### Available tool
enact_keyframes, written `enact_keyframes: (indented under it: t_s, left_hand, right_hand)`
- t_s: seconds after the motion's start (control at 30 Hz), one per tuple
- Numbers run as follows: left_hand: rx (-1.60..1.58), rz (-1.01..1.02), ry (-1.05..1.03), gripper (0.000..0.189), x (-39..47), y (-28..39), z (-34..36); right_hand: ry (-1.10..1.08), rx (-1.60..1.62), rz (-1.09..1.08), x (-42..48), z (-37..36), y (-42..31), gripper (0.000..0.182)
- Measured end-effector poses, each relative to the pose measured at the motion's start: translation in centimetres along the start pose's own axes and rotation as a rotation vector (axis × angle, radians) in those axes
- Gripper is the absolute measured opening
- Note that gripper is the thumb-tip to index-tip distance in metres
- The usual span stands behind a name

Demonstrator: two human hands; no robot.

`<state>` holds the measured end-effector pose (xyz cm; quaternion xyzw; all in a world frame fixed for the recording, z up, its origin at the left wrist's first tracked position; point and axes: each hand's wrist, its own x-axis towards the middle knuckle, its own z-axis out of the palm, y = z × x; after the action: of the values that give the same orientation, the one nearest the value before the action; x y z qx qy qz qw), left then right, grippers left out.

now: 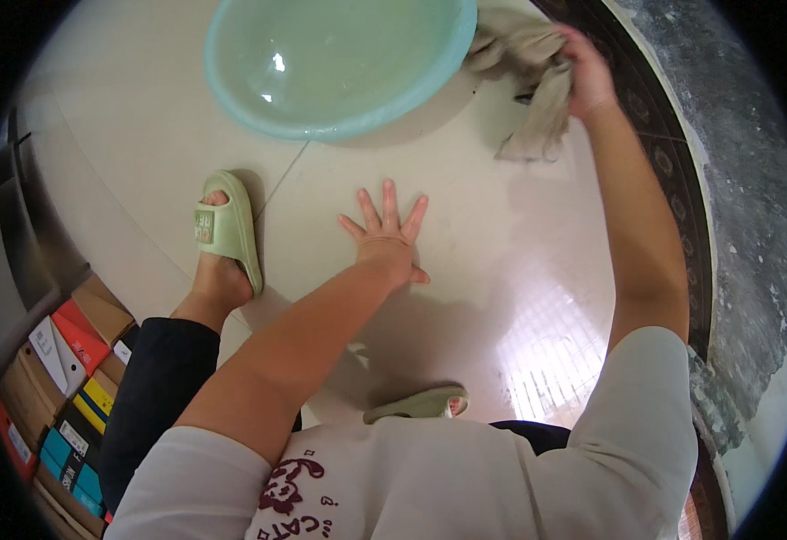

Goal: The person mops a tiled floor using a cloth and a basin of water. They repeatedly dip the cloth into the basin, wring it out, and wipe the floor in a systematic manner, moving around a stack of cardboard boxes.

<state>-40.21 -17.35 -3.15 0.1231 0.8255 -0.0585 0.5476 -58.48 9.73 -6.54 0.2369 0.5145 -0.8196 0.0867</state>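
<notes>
My right hand [591, 77] grips a crumpled grey-beige cloth [543, 88] at the right of the basin; the hand is slightly blurred. One end of the cloth hangs down or lies on the floor tiles. Flat on the glossy cream tile floor [474, 223] rests my left hand [385, 236], fingers spread, with nothing in it. A light blue-green plastic basin [339, 131] stands ahead of it, holding cloudy water. The basin's far side is cut off by the picture's top edge.
Green slippers are on my feet, one slipper [241, 223] at left, another slipper [420, 403] near my body. Stacked cardboard shoe boxes [42, 385] line the lower left. A dark patterned border tile [663, 162] runs along the right, beside a rough grey wall surface [738, 202].
</notes>
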Motion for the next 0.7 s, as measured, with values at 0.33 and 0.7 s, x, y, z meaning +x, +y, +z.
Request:
enact_keyframes:
  t_s: [0.33, 0.7]
  left_hand:
    - [0.017, -0.021, 0.040, 0.120, 0.0, 0.6, 0.1]
    - [0.036, -0.044, 0.069, 0.128, 0.1, 1.8, 0.6]
  right_hand:
    - [-0.119, -1.420, -0.862, -5.0, 4.3, 10.2, 0.043]
    - [-0.028, -0.733, -0.178, -14.1, 0.4, 6.2, 0.045]
